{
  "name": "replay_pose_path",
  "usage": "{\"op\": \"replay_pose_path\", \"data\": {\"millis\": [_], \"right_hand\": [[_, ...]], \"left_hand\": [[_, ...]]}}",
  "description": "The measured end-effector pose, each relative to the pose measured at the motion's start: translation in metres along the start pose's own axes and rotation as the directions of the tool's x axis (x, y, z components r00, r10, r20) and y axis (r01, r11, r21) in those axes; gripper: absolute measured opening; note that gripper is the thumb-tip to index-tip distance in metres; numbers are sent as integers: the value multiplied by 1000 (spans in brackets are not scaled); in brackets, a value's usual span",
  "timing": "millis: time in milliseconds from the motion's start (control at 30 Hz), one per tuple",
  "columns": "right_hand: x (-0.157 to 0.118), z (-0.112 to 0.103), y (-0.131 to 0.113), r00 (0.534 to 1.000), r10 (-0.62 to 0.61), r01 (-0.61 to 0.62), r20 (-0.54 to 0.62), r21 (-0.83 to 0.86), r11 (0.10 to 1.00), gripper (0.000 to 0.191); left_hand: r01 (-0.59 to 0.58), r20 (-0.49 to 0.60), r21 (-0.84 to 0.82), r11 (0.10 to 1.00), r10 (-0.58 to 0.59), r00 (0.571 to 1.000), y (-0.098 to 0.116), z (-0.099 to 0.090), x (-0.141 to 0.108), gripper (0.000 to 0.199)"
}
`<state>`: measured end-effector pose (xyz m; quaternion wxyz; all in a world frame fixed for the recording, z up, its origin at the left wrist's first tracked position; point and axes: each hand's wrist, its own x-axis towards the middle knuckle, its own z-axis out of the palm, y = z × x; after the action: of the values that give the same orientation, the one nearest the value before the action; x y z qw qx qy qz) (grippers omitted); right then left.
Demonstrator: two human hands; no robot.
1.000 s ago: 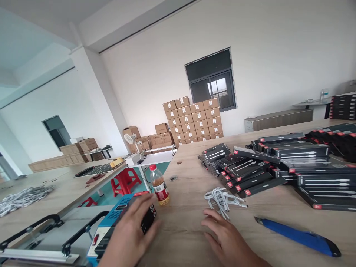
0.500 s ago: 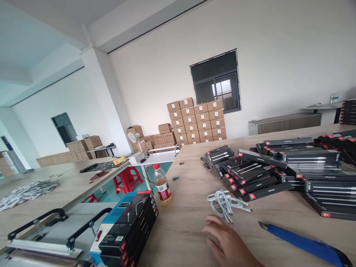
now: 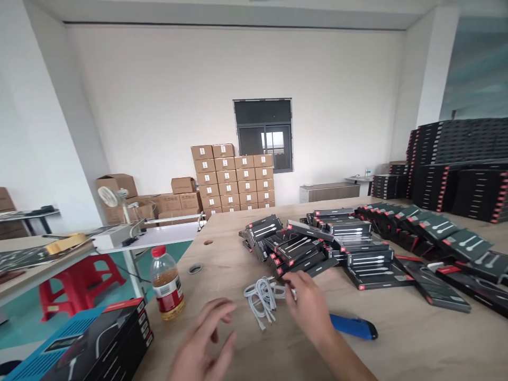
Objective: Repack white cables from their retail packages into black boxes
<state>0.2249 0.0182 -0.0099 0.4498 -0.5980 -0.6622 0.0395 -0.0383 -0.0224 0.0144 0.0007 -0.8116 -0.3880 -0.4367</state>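
Two bare hands reach over a wooden tabletop (image 3: 226, 243), on which white cables (image 3: 265, 296) lie loosely coiled in a bundle between them. Left hand (image 3: 202, 344): lower centre of the view, to the left of the cables and apart from them, its fingers spread and gently curved, the thumb set well away from the fingers; it holds nothing. Right hand (image 3: 307, 307): at the right end of the cables, fingers bent downward; whether they pinch a cable end cannot be told. A blue utility knife (image 3: 355, 327) lies just beside the right wrist, its far end hidden behind the arm. Beyond the cables, a pile of flat black boxes (image 3: 299, 248) with red corners spreads in disorder, some tilted upon others. At left, a red-capped bottle (image 3: 168, 288), partly filled with amber liquid, stands upright near the tabletop's edge; nearer the viewer, black packages (image 3: 115, 338) adjoin a blue device (image 3: 59, 338). Background: stacked brown cartons (image 3: 238, 182) below and beside a dark-framed window (image 3: 264, 132).
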Motion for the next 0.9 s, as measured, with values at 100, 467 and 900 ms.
{"op": "replay_pose_path", "data": {"millis": [100, 467, 900], "right_hand": [[14, -12, 31, 984, 181, -180, 3, -64, 982, 36], [17, -40, 45, 827, 517, -444, -220, 309, 841, 55], [-43, 11, -32, 847, -255, -66, 467, 568, 821, 46]], "left_hand": [[118, 156, -147, 982, -95, 983, -6, 50, 24, 24], [410, 310, -324, 853, -314, 897, -27, 63, 6, 19], [537, 663, -741, -402, -317, 678, -12, 56, 4, 51]]}}
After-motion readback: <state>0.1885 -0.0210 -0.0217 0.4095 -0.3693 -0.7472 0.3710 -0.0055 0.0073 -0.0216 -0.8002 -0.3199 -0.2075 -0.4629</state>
